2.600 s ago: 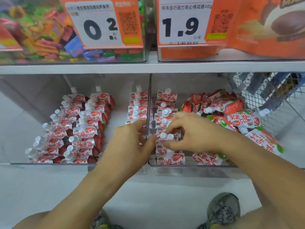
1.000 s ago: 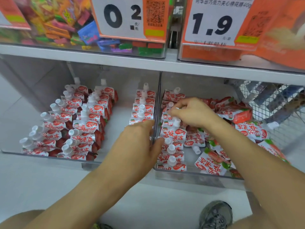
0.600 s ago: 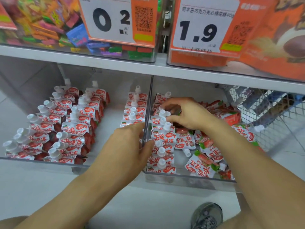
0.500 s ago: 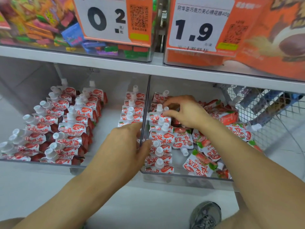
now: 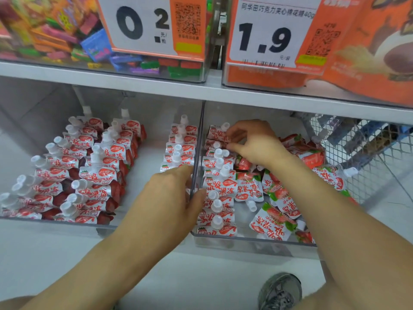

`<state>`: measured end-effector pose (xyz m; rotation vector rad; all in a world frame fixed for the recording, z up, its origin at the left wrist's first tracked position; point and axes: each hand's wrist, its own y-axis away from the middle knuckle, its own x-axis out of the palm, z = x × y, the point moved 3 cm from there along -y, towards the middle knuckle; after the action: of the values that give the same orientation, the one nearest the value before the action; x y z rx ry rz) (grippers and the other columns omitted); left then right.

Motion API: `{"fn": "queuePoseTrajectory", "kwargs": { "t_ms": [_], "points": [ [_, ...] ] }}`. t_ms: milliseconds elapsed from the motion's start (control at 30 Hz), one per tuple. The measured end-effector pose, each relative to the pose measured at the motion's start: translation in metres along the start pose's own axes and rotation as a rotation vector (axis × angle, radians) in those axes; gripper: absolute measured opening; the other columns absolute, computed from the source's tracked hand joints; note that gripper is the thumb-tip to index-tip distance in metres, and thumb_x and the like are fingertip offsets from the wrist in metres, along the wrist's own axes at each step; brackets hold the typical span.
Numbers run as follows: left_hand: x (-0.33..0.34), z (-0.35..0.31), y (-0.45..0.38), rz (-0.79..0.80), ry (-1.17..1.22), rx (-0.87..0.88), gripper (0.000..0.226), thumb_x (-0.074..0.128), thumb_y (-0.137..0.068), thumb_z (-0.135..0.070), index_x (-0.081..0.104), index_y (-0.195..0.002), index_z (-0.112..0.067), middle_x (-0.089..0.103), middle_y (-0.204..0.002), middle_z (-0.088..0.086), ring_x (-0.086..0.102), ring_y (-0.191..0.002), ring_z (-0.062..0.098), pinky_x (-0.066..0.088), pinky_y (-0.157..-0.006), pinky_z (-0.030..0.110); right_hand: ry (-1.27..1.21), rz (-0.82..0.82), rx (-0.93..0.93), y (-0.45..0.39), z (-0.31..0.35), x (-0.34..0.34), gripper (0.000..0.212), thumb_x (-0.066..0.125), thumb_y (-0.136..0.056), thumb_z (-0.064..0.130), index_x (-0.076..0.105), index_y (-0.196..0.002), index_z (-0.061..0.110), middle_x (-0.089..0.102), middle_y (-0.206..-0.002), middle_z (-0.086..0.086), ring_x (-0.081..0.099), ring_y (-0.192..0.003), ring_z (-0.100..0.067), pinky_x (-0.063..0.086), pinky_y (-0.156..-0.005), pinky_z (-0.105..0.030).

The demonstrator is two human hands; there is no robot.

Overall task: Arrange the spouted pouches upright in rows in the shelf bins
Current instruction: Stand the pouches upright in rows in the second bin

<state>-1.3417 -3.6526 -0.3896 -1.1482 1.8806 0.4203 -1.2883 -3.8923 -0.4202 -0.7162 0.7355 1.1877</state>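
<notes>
Right bin: upright pouch row beside my left hand, thumb and fingers clamped over the divider. My right hand pinches a rear pouch; loose pouches partly hidden under my forearm.

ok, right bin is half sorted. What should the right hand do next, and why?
Probably set the pouch that the right hand is handling upright at the back of the standing row along the bin's left wall, then reach for a loose one. That row runs front to back with caps up, while the pile of pouches beside it lies flat and jumbled. The left hand rests at the divider.
</notes>
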Motion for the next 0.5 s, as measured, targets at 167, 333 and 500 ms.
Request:
{"fn": "queuePoseTrajectory", "kwargs": {
  "t_ms": [167, 333, 500],
  "points": [
    [0.000, 0.000, 0.000, 0.008, 0.019, 0.007, 0.009, 0.063, -0.088, -0.033, 0.057, -0.087, -0.026, 0.064, -0.074, -0.011, 0.055, -0.048, 0.004, 0.043, -0.050, 0.018, 0.062, 0.107, -0.154, -0.001, 0.010, 0.010, 0.032, 0.070, -0.092, 0.019, 0.070, -0.124, 0.023, 0.070, -0.124, 0.000, 0.063, -0.104, -0.006, 0.040, -0.087, -0.007],
    [0.000, -0.001, 0.001, 0.008, 0.019, 0.010, 0.009, 0.062, -0.089, -0.033, 0.058, -0.089, -0.025, 0.065, -0.075, -0.011, 0.055, -0.049, 0.006, 0.046, -0.053, 0.022, 0.150, 0.150, -0.203, -0.004, 0.010, 0.017, 0.026, 0.055, -0.102, 0.023, 0.069, -0.123, 0.018, 0.068, -0.125, -0.005, 0.062, -0.110, -0.024, 0.043, -0.088, -0.025],
    [-0.001, -0.001, 0.000, 0.010, 0.007, 0.014, 0.009, 0.062, -0.089, -0.034, 0.056, -0.088, -0.027, 0.064, -0.076, -0.012, 0.060, -0.058, 0.008, 0.047, -0.057, 0.024, -0.065, -0.024, -0.121, -0.006, 0.008, 0.001, 0.026, 0.043, -0.106, 0.018, 0.063, -0.124, 0.017, 0.065, -0.120, 0.001, 0.061, -0.104, -0.014, 0.044, -0.083, -0.016]
  ]
}}
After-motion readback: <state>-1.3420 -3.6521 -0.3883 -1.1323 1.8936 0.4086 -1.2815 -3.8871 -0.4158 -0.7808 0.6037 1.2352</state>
